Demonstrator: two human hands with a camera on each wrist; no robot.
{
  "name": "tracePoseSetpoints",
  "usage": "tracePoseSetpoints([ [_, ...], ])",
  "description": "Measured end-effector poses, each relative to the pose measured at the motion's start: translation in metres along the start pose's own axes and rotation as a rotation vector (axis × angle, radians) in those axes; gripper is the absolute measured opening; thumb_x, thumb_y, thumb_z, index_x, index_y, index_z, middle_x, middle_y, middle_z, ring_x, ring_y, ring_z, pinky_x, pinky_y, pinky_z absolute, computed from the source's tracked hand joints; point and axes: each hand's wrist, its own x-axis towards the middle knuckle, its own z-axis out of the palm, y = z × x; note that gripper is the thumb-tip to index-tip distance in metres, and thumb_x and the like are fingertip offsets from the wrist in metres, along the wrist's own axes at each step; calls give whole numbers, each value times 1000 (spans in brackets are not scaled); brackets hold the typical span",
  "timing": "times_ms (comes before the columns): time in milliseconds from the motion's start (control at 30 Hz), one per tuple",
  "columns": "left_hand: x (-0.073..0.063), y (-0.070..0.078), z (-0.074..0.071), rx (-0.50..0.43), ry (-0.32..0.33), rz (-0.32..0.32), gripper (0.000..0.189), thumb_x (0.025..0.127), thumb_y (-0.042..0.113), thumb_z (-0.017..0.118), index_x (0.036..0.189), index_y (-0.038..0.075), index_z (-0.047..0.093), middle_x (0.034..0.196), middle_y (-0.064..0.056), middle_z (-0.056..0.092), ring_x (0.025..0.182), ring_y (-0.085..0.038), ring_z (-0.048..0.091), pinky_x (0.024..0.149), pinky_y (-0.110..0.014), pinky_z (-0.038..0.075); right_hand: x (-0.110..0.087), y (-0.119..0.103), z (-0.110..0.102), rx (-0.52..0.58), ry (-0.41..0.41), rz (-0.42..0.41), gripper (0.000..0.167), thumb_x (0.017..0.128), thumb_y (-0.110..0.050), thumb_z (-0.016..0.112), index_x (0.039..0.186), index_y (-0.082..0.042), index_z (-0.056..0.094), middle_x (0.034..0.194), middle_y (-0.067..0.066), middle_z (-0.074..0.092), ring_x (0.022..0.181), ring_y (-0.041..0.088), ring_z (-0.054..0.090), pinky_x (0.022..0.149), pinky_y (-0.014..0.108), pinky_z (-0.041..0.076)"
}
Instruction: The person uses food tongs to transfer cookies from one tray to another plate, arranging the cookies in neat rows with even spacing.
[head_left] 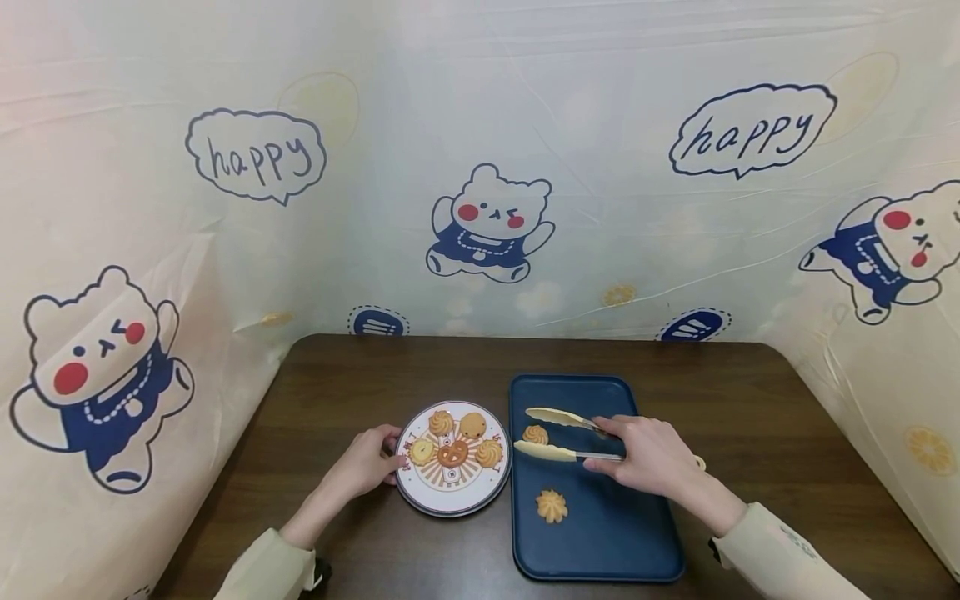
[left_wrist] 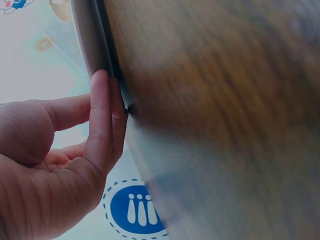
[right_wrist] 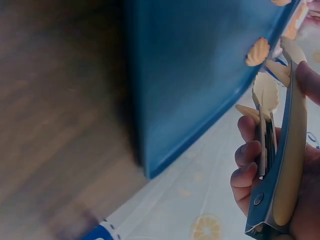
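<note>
My left hand (head_left: 365,461) holds the left rim of a round white printed plate (head_left: 450,498) with its thumb and fingers. On the plate lie several cookies, among them a pretzel-shaped one (head_left: 452,453) in the middle and a swirled one (head_left: 489,454) at the right. With my right hand (head_left: 651,454) I grip a pair of tongs (head_left: 553,452) with cream tips, held above a dark blue tray (head_left: 600,533). The tongs' arms stand apart, and a swirled cookie (head_left: 536,434) shows between them. Nearer the front of the tray lies a star-shaped cookie (head_left: 552,506).
Plate and tray stand side by side on a dark brown wooden table (head_left: 360,383). Behind the table and at its sides hangs a pale curtain (head_left: 615,250) printed with bears.
</note>
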Motion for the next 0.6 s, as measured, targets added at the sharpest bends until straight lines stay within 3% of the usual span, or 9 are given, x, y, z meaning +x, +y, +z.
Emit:
tracePoseSetpoints([
  [600, -1, 1, 0, 13, 3, -2, 43, 91, 0, 70, 130, -9, 54, 99, -14, 56, 63, -16, 59, 55, -31, 56, -15, 8, 16, 58, 0, 58, 63, 82, -59, 74, 122, -9, 72, 110, 7, 73, 94, 24, 70, 75, 44, 58],
])
